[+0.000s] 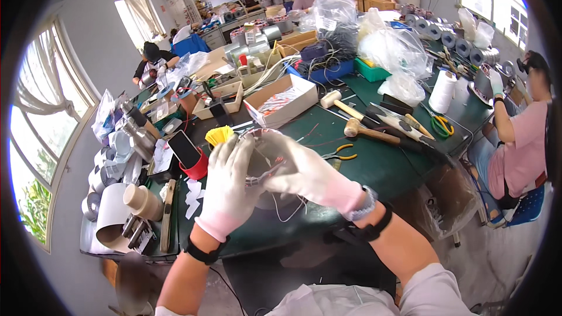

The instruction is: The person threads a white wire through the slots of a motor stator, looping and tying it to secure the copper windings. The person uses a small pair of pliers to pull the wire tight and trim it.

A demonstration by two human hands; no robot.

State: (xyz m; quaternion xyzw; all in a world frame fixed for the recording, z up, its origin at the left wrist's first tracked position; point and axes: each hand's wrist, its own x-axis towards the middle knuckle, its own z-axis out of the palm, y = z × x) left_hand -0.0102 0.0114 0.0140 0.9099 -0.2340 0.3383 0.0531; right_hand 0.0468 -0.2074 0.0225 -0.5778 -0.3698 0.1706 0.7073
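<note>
Both my hands wear white gloves and hold a motor stator (263, 165), a short ring with wire windings along its rim, above the near edge of the green table (351, 178). My left hand (228, 178) is closed around its left side, fingers over the outer wall. Opposite, my right hand (307, 169) grips the right side, with the thumb near the lower rim. Thin white lead wires (287, 217) dangle below the stator. Just behind my left fingers is a yellow bundle (219, 135). Yellow-handled pliers (342, 153) lie to the right of my right hand.
Right of centre lie a wooden mallet (372, 131), a white-headed mallet (339, 102), scissors (439, 123) and a thread cone (443, 92). A box of wires (281, 102) stands ahead. Leftward are a phone (184, 148) and beige cylinder (143, 201). A co-worker (518, 134) sits right; others work farther back.
</note>
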